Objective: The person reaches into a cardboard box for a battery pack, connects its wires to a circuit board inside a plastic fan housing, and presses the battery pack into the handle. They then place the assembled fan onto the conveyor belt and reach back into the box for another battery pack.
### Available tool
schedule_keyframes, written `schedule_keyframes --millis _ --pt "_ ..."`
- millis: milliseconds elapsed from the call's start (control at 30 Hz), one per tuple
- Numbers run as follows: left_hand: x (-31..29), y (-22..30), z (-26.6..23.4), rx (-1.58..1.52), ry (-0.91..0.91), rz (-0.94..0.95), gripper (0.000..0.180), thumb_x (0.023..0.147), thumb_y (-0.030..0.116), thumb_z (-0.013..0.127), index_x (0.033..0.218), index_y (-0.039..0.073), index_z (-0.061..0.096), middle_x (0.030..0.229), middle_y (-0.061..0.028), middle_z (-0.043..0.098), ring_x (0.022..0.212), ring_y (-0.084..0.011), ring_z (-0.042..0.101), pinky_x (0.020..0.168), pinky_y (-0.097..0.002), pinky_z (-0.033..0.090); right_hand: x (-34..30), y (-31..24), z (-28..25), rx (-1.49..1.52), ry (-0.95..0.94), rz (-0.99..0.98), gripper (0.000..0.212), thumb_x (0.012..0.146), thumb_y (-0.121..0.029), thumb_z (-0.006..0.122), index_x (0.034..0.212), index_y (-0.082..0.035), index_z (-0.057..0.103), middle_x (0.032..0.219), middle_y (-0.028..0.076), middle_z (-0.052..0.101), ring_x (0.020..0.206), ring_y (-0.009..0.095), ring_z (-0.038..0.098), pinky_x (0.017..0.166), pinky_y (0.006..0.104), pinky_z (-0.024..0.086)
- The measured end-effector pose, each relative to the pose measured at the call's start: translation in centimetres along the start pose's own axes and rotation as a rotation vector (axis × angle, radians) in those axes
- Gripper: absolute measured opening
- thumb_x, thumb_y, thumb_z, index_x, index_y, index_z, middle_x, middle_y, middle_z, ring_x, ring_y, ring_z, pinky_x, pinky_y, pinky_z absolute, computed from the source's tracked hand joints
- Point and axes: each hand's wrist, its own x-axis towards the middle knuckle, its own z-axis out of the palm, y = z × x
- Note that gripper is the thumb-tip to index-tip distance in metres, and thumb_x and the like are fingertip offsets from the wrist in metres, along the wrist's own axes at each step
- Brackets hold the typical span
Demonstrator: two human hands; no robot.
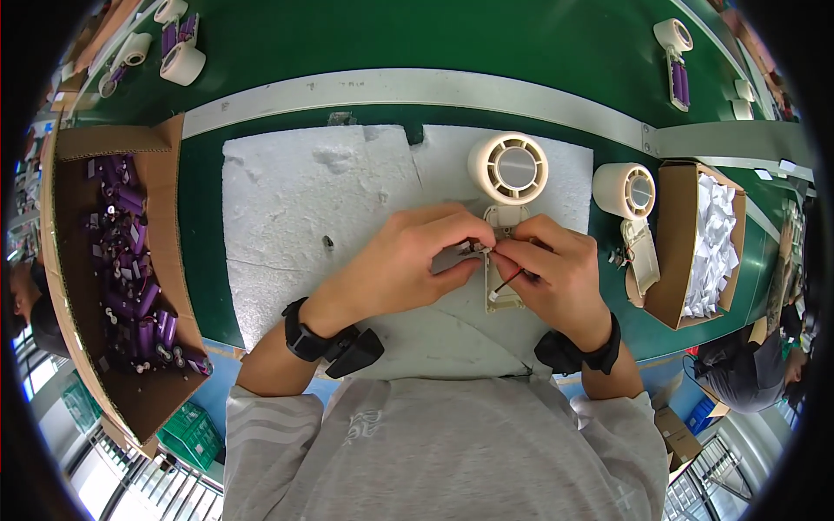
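A cream handheld fan (479,172) lies on a white foam board (287,204), its round head away from me and its opened handle shell (504,303) toward me. Over the handle, my left hand (408,260) closes thumb and fingers at a small part with metal and wires, too small to name. Facing it, my right hand (560,273) pinches around thin red and black wires (509,282) at the same spot. The fingertips of both hands nearly meet and hide much of the handle's inside. Each wrist wears a black strap.
To the left stands a cardboard box (169,226) of purple battery cells with wires (130,260). On the right are another opened fan (612,191) and a box (673,252) of white pieces (712,252). Beyond a metal rail (417,84), more fan units (181,62) rest on the green surface.
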Motion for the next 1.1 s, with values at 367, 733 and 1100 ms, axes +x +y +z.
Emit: schedule_keyframes --millis 367,733,1100 --pt "0.3 -0.9 0.1 0.219 0.111 0.237 0.034 0.063 -0.014 0.066 0.088 0.009 0.070 0.094 -0.0061 0.062 0.086 -0.0250 0.062 0.067 -0.0321 0.052 0.0 -0.2 0.0 -0.068 -0.052 0.033 0.021 0.060 -0.001 0.077 0.078 -0.008 0.070 0.076 0.002 0.059 0.057 0.018 0.060 0.050 0.0286 0.048" --pt "-0.2 0.5 1.6 -0.043 0.168 0.085 0.027 0.070 -0.011 0.068 0.089 0.008 0.065 0.096 -0.0078 0.061 0.079 -0.0255 0.063 0.066 -0.0334 0.054 0.1 -0.3 0.2 -0.067 -0.045 0.013 0.018 0.062 -0.001 0.076 0.078 -0.007 0.069 0.075 0.003 0.059 0.057 0.019 0.060 0.049 0.0289 0.048" --pt "-0.1 -0.3 1.5 0.000 0.177 0.104 0.025 0.073 -0.009 0.068 0.091 0.008 0.062 0.091 -0.0076 0.062 0.076 -0.0239 0.065 0.062 -0.0307 0.053 0.0 -0.1 0.5 0.112 0.003 0.089 0.018 0.070 0.003 0.074 0.084 -0.003 0.064 0.075 0.005 0.059 0.056 0.017 0.058 0.049 0.0274 0.047"
